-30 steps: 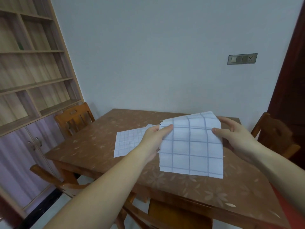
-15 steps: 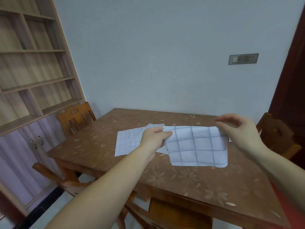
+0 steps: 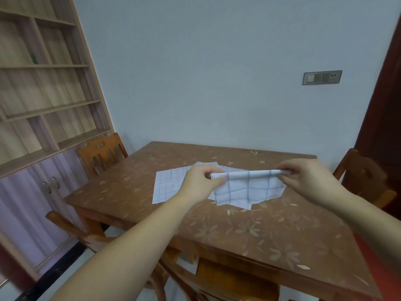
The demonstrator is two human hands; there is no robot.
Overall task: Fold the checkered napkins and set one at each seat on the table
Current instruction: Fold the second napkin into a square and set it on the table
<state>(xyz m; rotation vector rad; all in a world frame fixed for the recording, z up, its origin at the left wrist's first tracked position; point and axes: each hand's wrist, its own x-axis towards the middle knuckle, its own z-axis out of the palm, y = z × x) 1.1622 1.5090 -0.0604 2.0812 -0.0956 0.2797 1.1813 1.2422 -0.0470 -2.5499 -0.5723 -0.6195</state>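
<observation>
Here the white, blue-gridded checkered napkin (image 3: pixel 249 187) hangs folded double, top corners pinched by left hand (image 3: pixel 200 183) and right hand (image 3: pixel 308 179).

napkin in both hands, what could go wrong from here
1. The napkin is pinched only at its top corners by the left hand and right hand. Its lower edge sags unevenly, so the fold may land crooked.
2. It drapes over other napkins on the table and could drag them along.
</observation>
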